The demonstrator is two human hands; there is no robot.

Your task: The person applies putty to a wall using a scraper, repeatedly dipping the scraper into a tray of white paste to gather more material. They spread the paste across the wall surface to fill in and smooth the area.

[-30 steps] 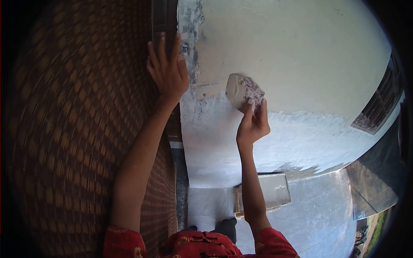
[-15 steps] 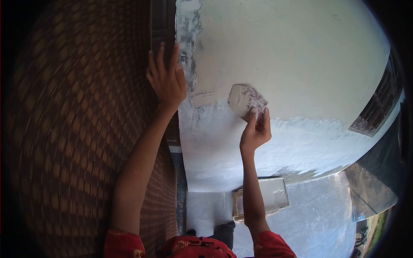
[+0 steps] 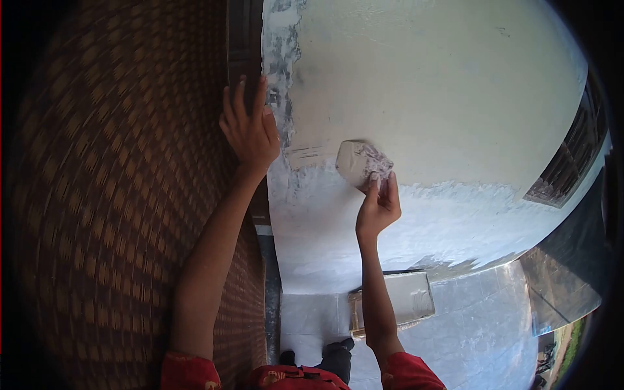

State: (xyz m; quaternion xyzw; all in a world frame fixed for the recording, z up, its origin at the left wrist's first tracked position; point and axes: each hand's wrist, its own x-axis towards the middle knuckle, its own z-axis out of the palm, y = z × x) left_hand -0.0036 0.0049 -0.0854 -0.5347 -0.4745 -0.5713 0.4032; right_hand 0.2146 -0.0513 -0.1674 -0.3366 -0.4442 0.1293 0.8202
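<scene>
My right hand [image 3: 379,209] grips a flat, roundish scraper [image 3: 356,162] smeared with pale paste, thumb and fingers pinching its lower right edge. The scraper lies against or just off the wall [image 3: 429,97], close to where the cream surface meets a whiter coated area. At the wall's left edge, beside a rough grey and white strip [image 3: 279,78], my left hand [image 3: 251,133] rests with its fingers spread and holds nothing.
A woven bamboo panel [image 3: 130,195] curves along the left. Below the wall, a rectangular tray [image 3: 409,298] with pale material stands on the tiled floor [image 3: 455,331]. A slatted window [image 3: 567,162] is at the right, near a dark sheet [image 3: 562,279].
My right hand and the scraper have moved slightly down and left across the wall. My left hand has shifted a little downward, its fingers still spread.
</scene>
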